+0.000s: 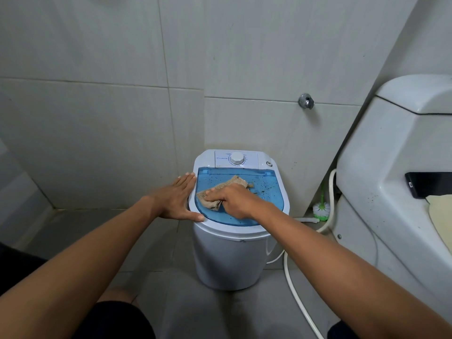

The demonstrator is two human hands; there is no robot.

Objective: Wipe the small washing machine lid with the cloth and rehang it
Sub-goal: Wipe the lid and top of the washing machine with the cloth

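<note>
A small white washing machine point(230, 255) stands on the floor against the tiled wall. Its clear blue lid point(264, 199) is speckled with dark spots. A beige cloth point(230, 185) lies on the lid's left half. My right hand point(234, 199) presses down on the cloth, fingers curled over its near edge. Flat against the machine's left rim rests my left hand point(177, 199), fingers straight and together, holding nothing. A white dial point(236, 158) sits on the control panel behind the lid.
A white toilet cistern point(396, 152) fills the right side, with a dark phone point(428, 184) lying on it. A green-and-white toilet brush point(321, 207) and a white hose point(293, 285) are on the floor between toilet and machine. A metal tap point(306, 101) sticks out of the wall.
</note>
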